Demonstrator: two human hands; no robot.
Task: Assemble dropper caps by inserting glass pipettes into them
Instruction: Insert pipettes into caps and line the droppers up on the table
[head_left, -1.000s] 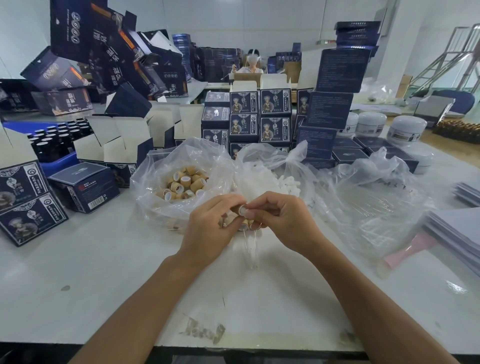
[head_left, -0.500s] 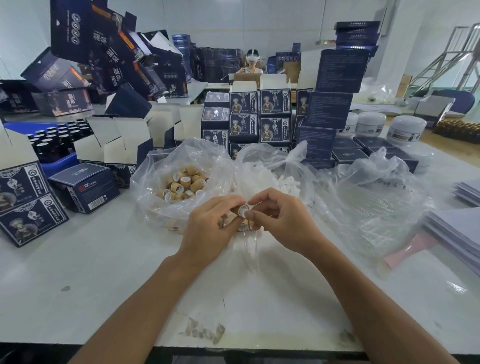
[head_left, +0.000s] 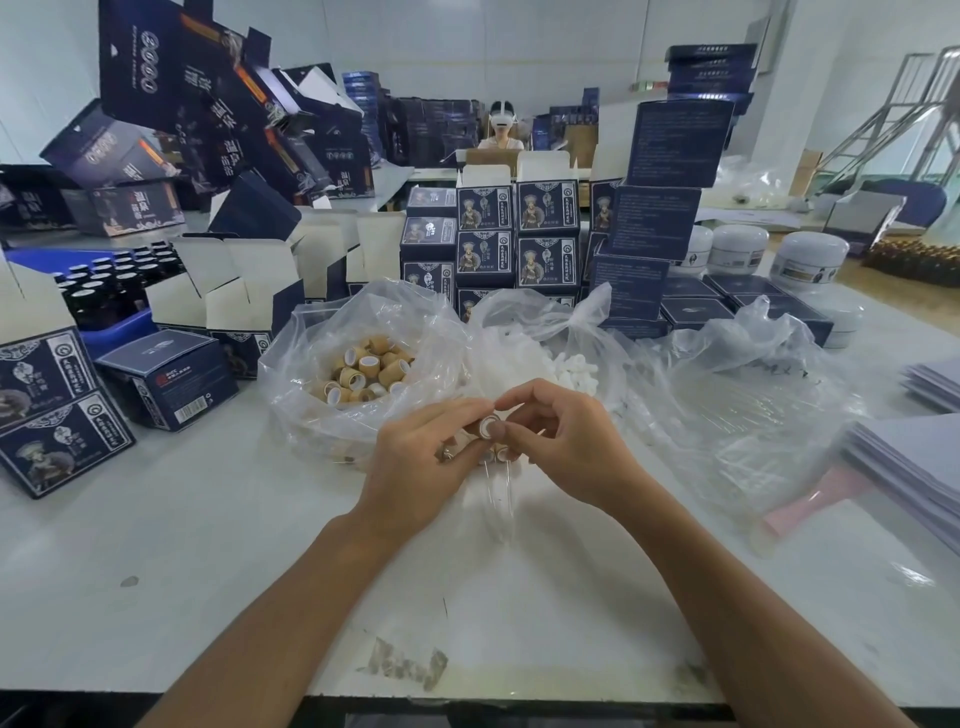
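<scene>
Over a white counter, the left hand grips a tan dropper cap, its white-lined opening facing the camera; the right hand pinches at its rim. The fitting step seems underway, with clear glass pipettes hanging just below. Next comes pressing one straight in, gently.

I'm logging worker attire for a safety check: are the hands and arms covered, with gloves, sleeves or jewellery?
No gloves and no sleeves in view: both forearms are bare right down to the frame's lower edge. The left hand has a small ring on one of its fingers. The right hand shows no ring, watch or bracelet.
</scene>
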